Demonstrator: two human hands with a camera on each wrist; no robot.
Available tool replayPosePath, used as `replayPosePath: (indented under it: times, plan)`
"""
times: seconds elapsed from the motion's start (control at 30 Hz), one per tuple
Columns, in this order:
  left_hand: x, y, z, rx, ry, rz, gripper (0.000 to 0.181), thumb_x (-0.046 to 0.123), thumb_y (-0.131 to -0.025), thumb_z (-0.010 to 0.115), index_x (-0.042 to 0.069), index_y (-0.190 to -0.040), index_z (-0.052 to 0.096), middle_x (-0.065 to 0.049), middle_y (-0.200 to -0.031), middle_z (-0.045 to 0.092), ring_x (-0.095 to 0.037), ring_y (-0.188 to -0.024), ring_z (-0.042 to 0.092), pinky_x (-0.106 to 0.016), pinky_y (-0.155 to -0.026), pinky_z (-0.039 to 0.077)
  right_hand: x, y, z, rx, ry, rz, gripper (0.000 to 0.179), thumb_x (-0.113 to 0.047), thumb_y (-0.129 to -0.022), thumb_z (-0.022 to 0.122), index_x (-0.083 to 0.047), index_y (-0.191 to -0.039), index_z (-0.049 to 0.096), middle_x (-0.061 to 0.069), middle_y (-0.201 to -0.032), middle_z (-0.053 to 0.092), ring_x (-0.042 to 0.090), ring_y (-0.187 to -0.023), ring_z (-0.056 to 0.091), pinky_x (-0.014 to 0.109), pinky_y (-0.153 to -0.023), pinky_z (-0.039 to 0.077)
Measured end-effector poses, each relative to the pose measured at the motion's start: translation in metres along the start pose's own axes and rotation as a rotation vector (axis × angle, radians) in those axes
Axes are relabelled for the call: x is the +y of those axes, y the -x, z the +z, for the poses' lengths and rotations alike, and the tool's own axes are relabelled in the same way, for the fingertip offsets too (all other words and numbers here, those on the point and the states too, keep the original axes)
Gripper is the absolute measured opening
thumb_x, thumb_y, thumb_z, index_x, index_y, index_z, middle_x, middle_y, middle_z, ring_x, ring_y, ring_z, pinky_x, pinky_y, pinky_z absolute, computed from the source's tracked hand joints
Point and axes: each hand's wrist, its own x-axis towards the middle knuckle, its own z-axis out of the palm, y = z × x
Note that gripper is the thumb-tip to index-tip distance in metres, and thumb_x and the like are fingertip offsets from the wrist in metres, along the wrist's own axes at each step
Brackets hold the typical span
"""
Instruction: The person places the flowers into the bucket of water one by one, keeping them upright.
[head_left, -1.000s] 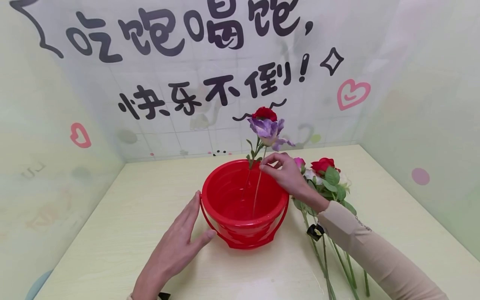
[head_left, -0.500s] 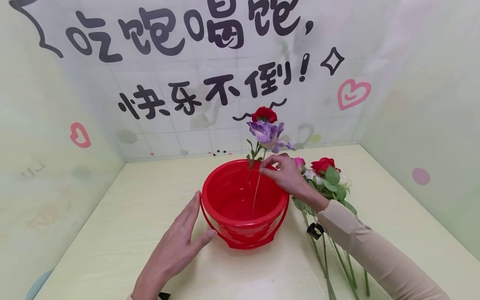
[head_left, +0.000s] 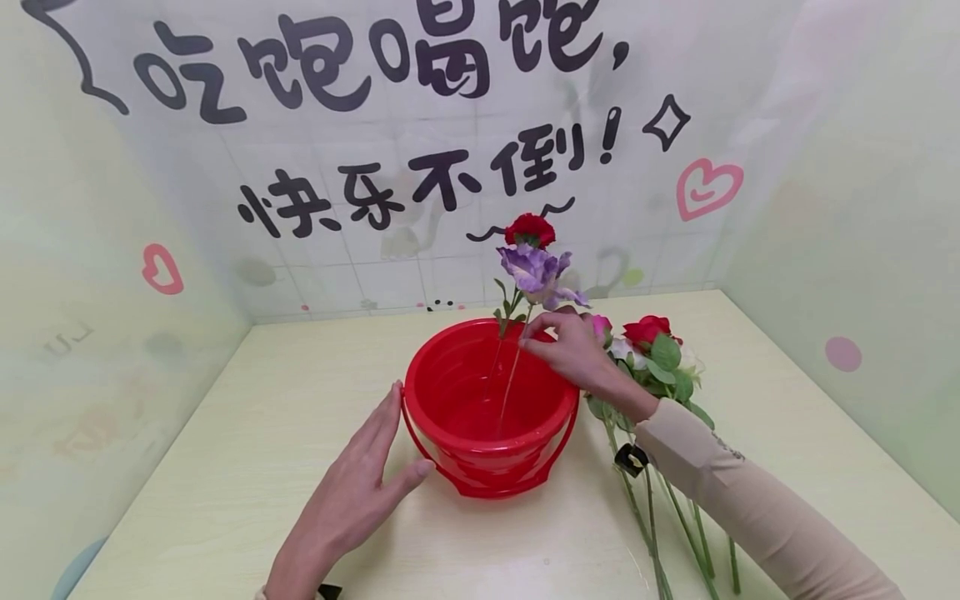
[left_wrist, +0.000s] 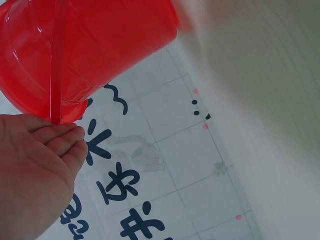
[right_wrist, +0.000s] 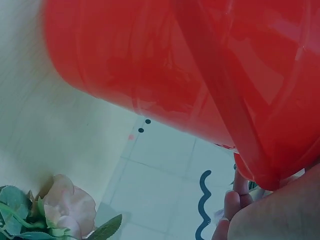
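A red bucket (head_left: 491, 471) stands upright on the table in the head view. My right hand (head_left: 576, 352) is over its right rim, thumb and forefinger pinching the thin stem of a purple flower (head_left: 534, 271). That stem slants down into the bucket. Just behind the purple bloom, a red carnation-like flower (head_left: 530, 229) leans against the back rim with its stem inside. At the bucket's left side, my left hand (head_left: 358, 487) has straight fingers, their tips at the rim near the handle joint. The left wrist view shows these fingertips against the bucket's handle (left_wrist: 56, 65).
Several loose flowers, among them a red rose (head_left: 648, 331), lie right of the bucket under my right forearm, stems toward the front. A pale pink rose (right_wrist: 70, 205) shows in the right wrist view. A wall with black writing (head_left: 446, 179) rises behind the table (head_left: 300, 400).
The purple flower has sunk slightly and turned a little in my right hand. Its stem's lower end has shifted left inside the bucket. My left hand stays in place.
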Motion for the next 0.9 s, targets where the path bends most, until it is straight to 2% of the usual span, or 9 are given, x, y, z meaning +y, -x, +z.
replayPosePath:
  times: [0.03,0.13,0.27,0.57,0.9]
  plan:
    - [0.0000,0.0000,0.0000,0.001,0.002,0.002,0.094,0.061,-0.097,0.061,0.023,-0.168,0.012,-0.003,-0.171,0.020,-0.036,-0.152,0.029,-0.064,-0.104,0.046,-0.0007,0.0001,-0.0001,0.001,0.012,0.002,0.011,-0.010,-0.095,0.073,-0.001,-0.099,0.078,0.011,-0.105,0.073,0.033,-0.114,0.056,0.057,-0.101,0.039]
    - [-0.0001,0.0001,-0.0001,0.004,0.004,0.007,0.094,0.060,-0.097,0.062,0.023,-0.168,0.012,-0.003,-0.171,0.020,-0.035,-0.152,0.029,-0.064,-0.104,0.046,-0.0024,0.0002,0.0002,0.008,0.055,0.014,0.010,-0.012,-0.094,0.074,-0.004,-0.097,0.079,0.011,-0.108,0.073,0.037,-0.124,0.052,0.069,-0.109,0.022]
    - [0.0000,-0.0001,0.0001,0.005,0.001,0.009,0.094,0.060,-0.097,0.062,0.023,-0.168,0.012,-0.004,-0.171,0.020,-0.036,-0.152,0.029,-0.064,-0.104,0.046,-0.0049,0.0010,0.0005,0.003,0.097,0.050,0.010,-0.015,-0.095,0.074,-0.007,-0.095,0.079,0.014,-0.116,0.070,0.048,-0.135,0.038,0.076,-0.111,0.003]
    - [-0.0006,0.0005,0.0005,0.006,0.001,0.009,0.094,0.060,-0.097,0.062,0.023,-0.168,0.012,-0.003,-0.171,0.020,-0.036,-0.152,0.029,-0.064,-0.105,0.045,-0.0070,0.0011,0.0021,-0.020,0.125,0.087,0.009,-0.016,-0.094,0.073,-0.009,-0.091,0.078,0.018,-0.124,0.065,0.061,-0.139,0.023,0.076,-0.112,-0.004]
    - [-0.0014,0.0007,0.0015,0.011,-0.002,0.017,0.094,0.059,-0.097,0.062,0.023,-0.168,0.012,-0.004,-0.171,0.020,-0.036,-0.151,0.030,-0.064,-0.104,0.046,-0.0072,-0.0002,0.0024,-0.057,0.159,0.088,0.009,-0.016,-0.094,0.074,-0.009,-0.092,0.078,0.018,-0.122,0.067,0.055,-0.131,0.029,0.077,-0.110,0.000]
